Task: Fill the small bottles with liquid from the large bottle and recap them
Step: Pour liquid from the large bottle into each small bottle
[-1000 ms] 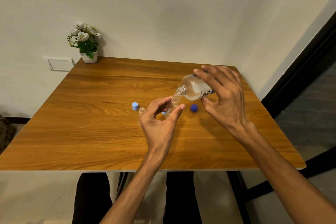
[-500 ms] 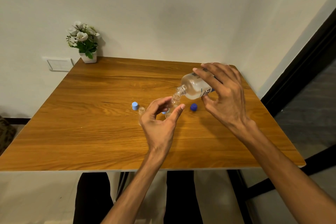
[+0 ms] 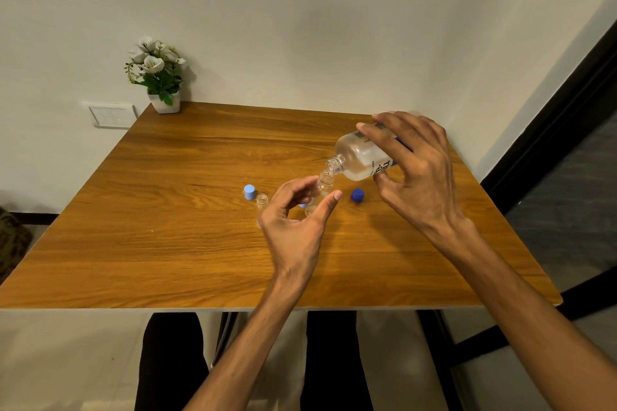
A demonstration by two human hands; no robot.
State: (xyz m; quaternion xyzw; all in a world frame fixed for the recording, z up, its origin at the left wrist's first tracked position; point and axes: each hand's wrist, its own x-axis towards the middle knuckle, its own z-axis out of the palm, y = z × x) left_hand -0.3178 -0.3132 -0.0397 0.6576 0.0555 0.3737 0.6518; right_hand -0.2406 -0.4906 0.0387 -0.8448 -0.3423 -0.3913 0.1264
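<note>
My right hand [image 3: 420,173] grips the large clear bottle [image 3: 359,157], tipped down to the left with its open neck right over the mouth of a small clear bottle [image 3: 321,190]. My left hand [image 3: 297,227] holds that small bottle upright between thumb and fingers. A second small bottle [image 3: 262,202] stands uncapped just left of my left hand. A light blue cap [image 3: 249,192] sits beside it, another light blue cap [image 3: 302,205] peeks out behind my fingers, and a dark blue cap [image 3: 357,195] lies to the right.
All this rests on a wooden table [image 3: 167,210]. A small white pot of flowers [image 3: 158,77] stands at the back left corner against the wall. My legs show below the front edge.
Both hands and the bottles hold almost the same pose; the large bottle stays tipped over the small one.
</note>
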